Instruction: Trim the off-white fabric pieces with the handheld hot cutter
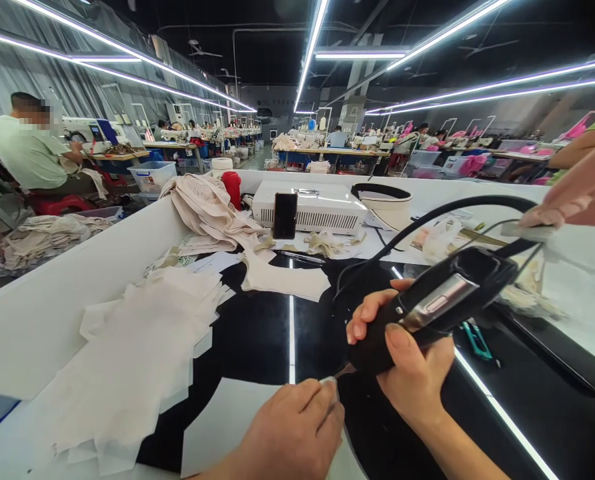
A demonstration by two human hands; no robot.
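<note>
My right hand (412,360) is wrapped round a black corded hand tool (440,297) with a silver panel, held tilted over the glossy black tabletop (257,333). Its thin metal tip (346,370) points down-left, close to the fingertips of my left hand (297,427). Those fingers are pinched together on the edge of a pale cut piece (217,420), perhaps fabric or paper, lying on the black surface. Part of that piece is hidden under my hand. From the tool's back end a thick black cable (427,217) arches leftward.
A stack of white cut pieces (142,353) lies left. Farther back are a white vented box (307,207), a phone (285,215), cloth (212,207) and a red thread cone (231,189). A teal cutter (476,340) lies right. Another person's hand (562,200) reaches in near the cable.
</note>
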